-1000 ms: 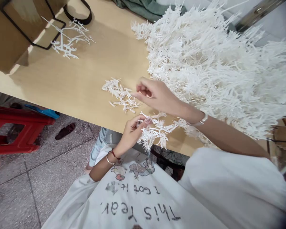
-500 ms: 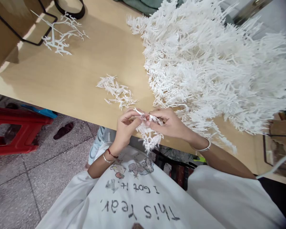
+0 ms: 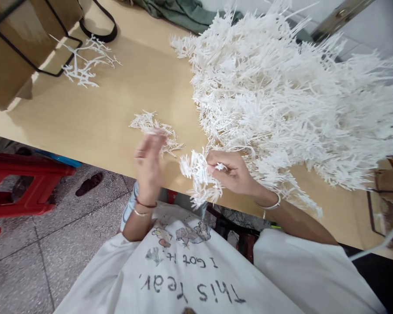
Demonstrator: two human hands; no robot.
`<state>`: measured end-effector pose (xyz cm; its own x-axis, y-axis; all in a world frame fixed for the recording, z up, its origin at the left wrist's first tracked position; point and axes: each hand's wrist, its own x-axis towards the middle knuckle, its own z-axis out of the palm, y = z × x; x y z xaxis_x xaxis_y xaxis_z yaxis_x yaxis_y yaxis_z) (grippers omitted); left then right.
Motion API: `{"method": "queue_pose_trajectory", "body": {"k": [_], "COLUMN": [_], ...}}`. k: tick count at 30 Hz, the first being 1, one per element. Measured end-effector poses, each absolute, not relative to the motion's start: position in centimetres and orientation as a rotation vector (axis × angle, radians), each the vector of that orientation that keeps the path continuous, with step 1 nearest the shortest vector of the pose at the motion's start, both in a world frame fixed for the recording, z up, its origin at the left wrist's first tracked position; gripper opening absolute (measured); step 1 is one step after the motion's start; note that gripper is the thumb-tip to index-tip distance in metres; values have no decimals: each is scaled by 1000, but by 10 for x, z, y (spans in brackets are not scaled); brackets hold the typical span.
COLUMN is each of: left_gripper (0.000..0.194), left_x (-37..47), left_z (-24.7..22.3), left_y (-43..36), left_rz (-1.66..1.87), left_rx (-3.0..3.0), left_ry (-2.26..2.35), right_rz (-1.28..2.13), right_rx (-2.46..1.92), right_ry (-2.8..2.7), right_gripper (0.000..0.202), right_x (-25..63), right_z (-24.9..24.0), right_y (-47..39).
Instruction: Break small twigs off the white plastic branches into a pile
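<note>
In my right hand (image 3: 231, 172) is a white branched plastic sprig (image 3: 199, 181), pinched between thumb and fingers above the table's front edge. Its tufted tips spread to the left of the fingers and hang down. My left hand (image 3: 150, 159) is apart from the sprig and smeared by motion, so its fingers cannot be made out. It hovers at the near side of a small heap of thin white pieces (image 3: 147, 122), partly covering it. A large pile of similar white sprigs (image 3: 275, 96) fills the right side of the table, just beyond my right hand.
Bare white branched stems (image 3: 85, 65) lie at the table's far left, near a cardboard box (image 3: 6, 83) with a black wire frame. A black strap (image 3: 109, 35) and green cloth (image 3: 180, 15) are at the back. A red stool (image 3: 29, 187) stands on the floor at left.
My left hand has come off the sprig and moved left toward the small heap. The sprig stays in my right hand, now more fully in sight. The view has shifted slightly.
</note>
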<state>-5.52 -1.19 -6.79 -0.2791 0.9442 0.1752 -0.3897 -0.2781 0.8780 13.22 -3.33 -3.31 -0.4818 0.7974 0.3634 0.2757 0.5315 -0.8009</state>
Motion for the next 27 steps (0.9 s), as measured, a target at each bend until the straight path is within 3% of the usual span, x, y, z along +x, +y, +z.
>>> {"method": "queue_pose_trajectory", "body": {"k": [2, 9, 12, 14, 17, 21, 27], "left_gripper": [9, 13, 25, 32, 20, 19, 19], "left_x": [-72, -91, -91, -89, -81, -70, -67], "left_z": [-63, -70, -74, -66, -39, -16, -23], "left_y": [3, 41, 45, 40, 24, 8, 5], "left_rz": [1888, 1381, 1311, 1321, 1295, 944, 810], "left_rx": [984, 1709, 1809, 1831, 1847, 1900, 1895], "left_ry": [1025, 1499, 1578, 1460, 1132, 699, 649], "right_rz": [844, 700, 660, 619, 529, 364, 252], "right_rx": [-875, -914, -941, -955, -939, -908, -1016], "right_ry": [-2004, -2098, -2131, -2158, -2235, -2337, -2373], "right_gripper": [21, 14, 14, 12, 9, 6, 7], "right_x": [138, 141, 137, 135, 134, 137, 142], "right_z": [-34, -34, -35, -35, -35, -35, -30], "right_y": [-34, -26, -26, -27, -28, -27, -33]}}
